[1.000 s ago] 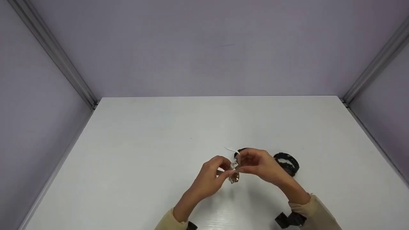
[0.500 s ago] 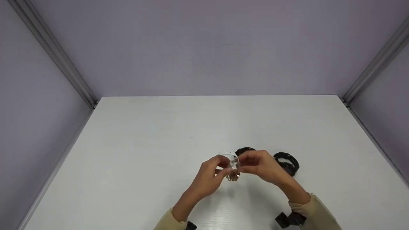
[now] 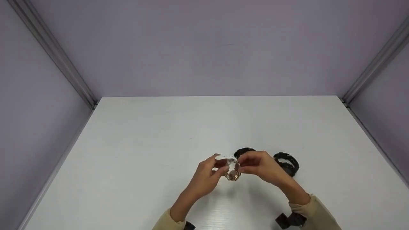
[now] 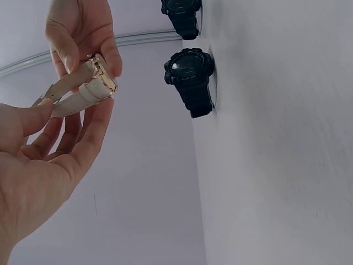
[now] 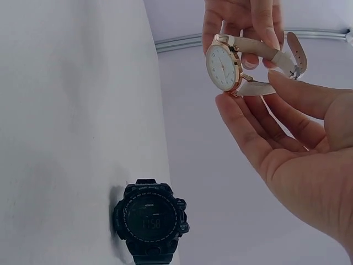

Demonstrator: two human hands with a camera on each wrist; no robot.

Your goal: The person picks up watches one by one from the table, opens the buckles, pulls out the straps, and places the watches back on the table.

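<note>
Head view | left hand [image 3: 204, 175] and right hand [image 3: 260, 166] pinch white watch [image 3: 232, 169] | black watches [image 3: 287, 163] behind

In the head view, the right hand [image 3: 260, 167] hides part of one black watch [image 3: 244, 151]; the far black watch [image 4: 182, 14], at twelve o'clock in the left wrist view, is cut off.

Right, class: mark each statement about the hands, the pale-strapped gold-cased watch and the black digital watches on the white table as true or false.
1. Both hands hold the gold-cased watch with the pale strap. True.
2. The left hand rests flat on the white table. False: it pinches the strap above it.
3. Two black digital watches lie on the table. True.
4. The right hand grips a black watch. False: it holds the pale-strapped one.
</note>
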